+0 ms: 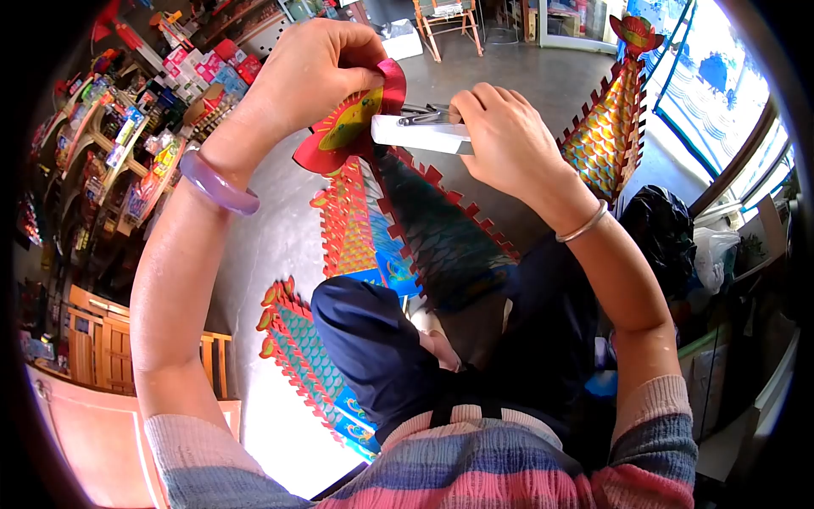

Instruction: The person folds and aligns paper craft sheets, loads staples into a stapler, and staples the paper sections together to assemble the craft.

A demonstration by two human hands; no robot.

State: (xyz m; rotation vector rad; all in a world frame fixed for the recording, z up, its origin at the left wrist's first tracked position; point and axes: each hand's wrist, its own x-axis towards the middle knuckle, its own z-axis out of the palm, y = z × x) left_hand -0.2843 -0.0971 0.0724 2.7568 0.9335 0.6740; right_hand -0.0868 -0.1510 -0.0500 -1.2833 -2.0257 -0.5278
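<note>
Between my left hand's (318,72) thumb and fingers is the edge of a red and yellow paper tail piece (352,123), with a green pattern on its yellow middle. My right hand (513,140) grips a white stapler (420,134) with metal parts, its front end at the right edge of the tail piece. Below hangs a dark green scaled paper cone (432,225) with red notched edging, its narrow top meeting the tail piece. Its lower end reaches down by my knees. Whether the stapler jaws have paper between them I cannot tell.
More scaled paper cones stand around me: a golden one (606,123) at right, an orange one (346,216) behind, a teal one (309,348) at lower left. Shelves of packaged goods (110,161) line the left. A black plastic bag (657,242) sits at right.
</note>
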